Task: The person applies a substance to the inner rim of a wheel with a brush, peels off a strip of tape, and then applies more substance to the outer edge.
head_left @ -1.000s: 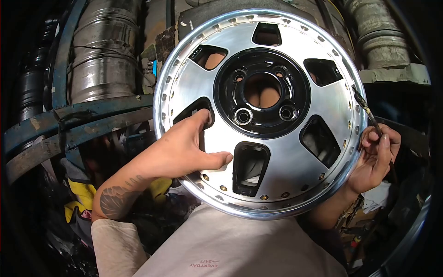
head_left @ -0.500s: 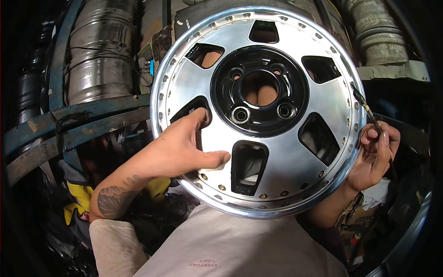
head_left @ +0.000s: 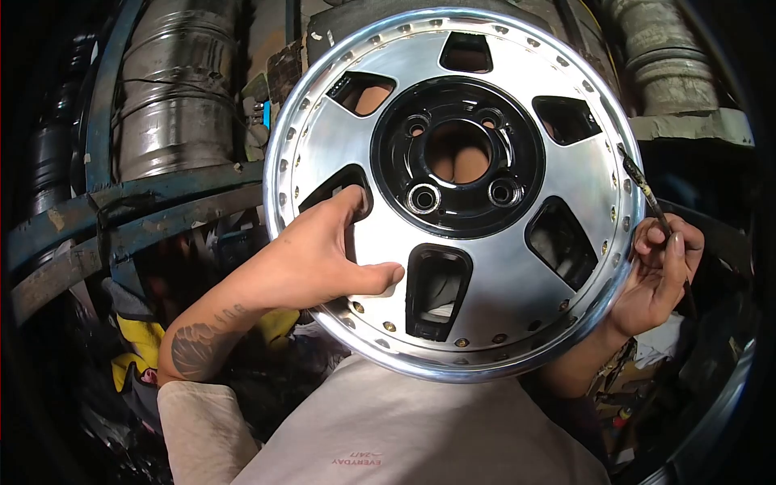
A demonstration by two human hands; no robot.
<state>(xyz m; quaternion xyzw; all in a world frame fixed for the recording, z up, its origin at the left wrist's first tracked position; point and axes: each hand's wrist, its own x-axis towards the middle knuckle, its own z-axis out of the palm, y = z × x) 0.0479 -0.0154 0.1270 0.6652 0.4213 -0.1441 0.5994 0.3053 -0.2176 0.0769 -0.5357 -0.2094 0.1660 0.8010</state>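
Note:
A polished wheel rim [head_left: 497, 279] with a black centre and several black-edged openings faces up in front of my chest. My left hand [head_left: 327, 250] grips it at the lower left, with fingers through one opening and the thumb resting on the silver face. Beside the right edge, my right hand [head_left: 667, 271] pinches a thin dark brush [head_left: 644, 187]. The brush tip reaches over the rim's outer lip, near the small bolt holes. Bare skin shows through the centre hole and some upper openings.
Stacked metal wheel barrels [head_left: 178, 89] stand at the upper left, and more [head_left: 667, 65] at the upper right. A worn blue metal frame [head_left: 178, 190] crosses the left side. Yellow and grey cloth [head_left: 141, 339] lies below it.
The wheel has shifted very slightly to the right and up. The brush tip has moved slightly along the outer lip, while both hands keep their holds.

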